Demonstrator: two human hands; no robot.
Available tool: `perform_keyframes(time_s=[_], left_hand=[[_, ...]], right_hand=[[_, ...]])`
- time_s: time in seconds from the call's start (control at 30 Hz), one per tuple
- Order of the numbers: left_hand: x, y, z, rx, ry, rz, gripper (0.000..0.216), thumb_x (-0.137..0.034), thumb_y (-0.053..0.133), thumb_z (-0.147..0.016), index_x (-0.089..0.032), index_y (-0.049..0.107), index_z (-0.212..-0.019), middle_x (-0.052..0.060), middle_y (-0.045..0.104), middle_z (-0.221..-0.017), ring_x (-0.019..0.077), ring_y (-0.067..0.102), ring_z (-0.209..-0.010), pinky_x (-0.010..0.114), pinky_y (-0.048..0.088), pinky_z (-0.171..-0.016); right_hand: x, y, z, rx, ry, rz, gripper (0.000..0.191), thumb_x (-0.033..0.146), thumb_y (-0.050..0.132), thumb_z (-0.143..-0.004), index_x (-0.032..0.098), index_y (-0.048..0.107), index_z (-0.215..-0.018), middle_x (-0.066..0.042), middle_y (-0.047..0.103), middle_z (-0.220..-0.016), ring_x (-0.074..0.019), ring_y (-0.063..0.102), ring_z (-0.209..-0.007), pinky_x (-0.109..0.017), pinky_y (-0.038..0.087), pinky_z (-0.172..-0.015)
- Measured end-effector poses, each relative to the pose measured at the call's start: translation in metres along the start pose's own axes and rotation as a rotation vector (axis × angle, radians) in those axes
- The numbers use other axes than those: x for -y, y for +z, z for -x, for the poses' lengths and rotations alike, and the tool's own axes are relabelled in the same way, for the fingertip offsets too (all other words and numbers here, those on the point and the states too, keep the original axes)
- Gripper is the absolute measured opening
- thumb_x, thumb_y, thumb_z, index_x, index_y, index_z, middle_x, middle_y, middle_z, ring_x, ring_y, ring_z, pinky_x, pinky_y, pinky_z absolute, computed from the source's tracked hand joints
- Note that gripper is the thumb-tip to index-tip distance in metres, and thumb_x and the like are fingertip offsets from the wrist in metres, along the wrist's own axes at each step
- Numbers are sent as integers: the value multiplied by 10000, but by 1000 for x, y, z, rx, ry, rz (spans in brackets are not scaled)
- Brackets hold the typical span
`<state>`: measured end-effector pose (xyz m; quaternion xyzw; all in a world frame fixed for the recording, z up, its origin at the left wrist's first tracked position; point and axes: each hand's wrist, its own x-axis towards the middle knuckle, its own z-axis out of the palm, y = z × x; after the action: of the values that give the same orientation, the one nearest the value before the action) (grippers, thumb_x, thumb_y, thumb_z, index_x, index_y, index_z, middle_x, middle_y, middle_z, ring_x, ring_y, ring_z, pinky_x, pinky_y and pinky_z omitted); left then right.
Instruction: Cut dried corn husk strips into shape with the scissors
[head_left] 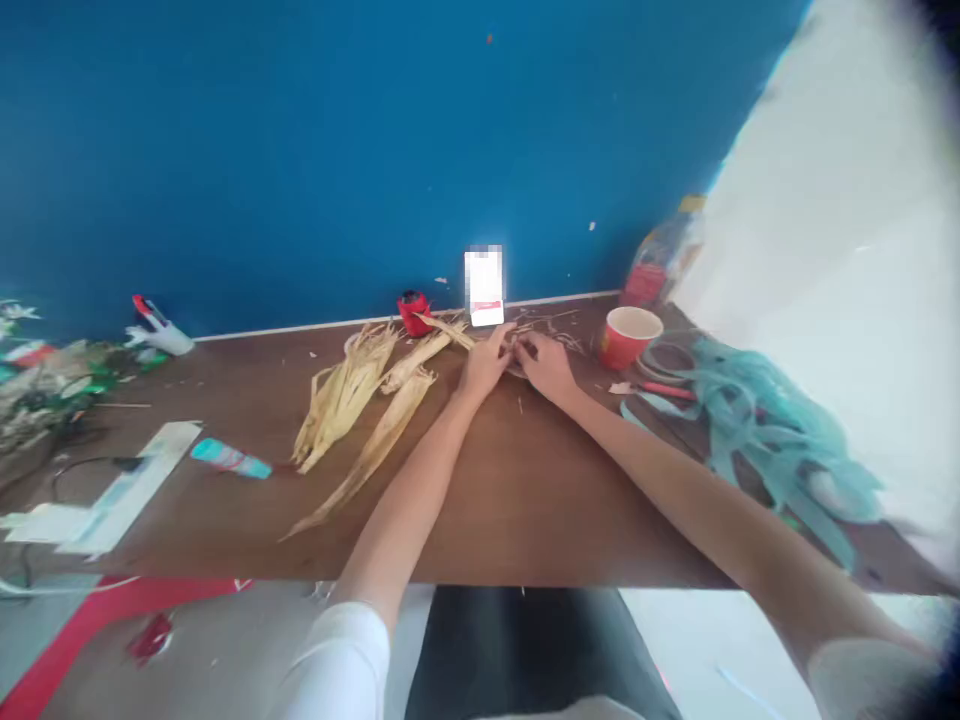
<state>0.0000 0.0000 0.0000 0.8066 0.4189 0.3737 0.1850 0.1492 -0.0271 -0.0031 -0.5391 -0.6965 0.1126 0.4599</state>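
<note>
Both arms reach forward over the brown table. My left hand (pixel 486 364) is closed, its fingertips pinched together close to my other hand. My right hand (pixel 546 366) is likewise closed, with bent fingers nearly meeting the left ones. Whatever they grip is small, blurred and partly hidden behind the fingers. Thin dry strands (pixel 559 335) lie around the fingertips. Left of my hands are dried corn husks (pixel 349 395), with one long husk strip (pixel 382 430) pointing toward the table's front edge.
A lit phone (pixel 484 285) leans on the blue wall behind my hands, beside a red roll (pixel 414 313). To the right stand a red paper cup (pixel 627 340) and tangled teal ribbon (pixel 765 420). A teal tube (pixel 231 458) and white strips (pixel 131 490) lie left.
</note>
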Motion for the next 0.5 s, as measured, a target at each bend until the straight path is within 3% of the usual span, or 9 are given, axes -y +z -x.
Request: perform_keyframes(time_s=[0.27, 0.5], left_hand=[[-4, -1, -1, -25, -3, -29, 530, -141, 632, -827, -249, 542, -1338, 25, 711, -1010, 183, 659, -919, 287, 487, -865], [-5, -1, 0, -62, 49, -28, 241, -222, 590, -897, -210, 646, -1130, 61, 704, -1089, 189, 655, -960, 290, 494, -848]], right_hand=[[0, -1, -1, -30, 82, -41, 215, 276, 510, -904, 183, 700, -941, -77, 738, -946, -217, 656, -844, -324, 465, -807], [2, -4, 0, -31, 82, -74, 238, 295, 488, -922, 180, 694, -953, -70, 737, -927, -207, 653, -828, -313, 462, -805]])
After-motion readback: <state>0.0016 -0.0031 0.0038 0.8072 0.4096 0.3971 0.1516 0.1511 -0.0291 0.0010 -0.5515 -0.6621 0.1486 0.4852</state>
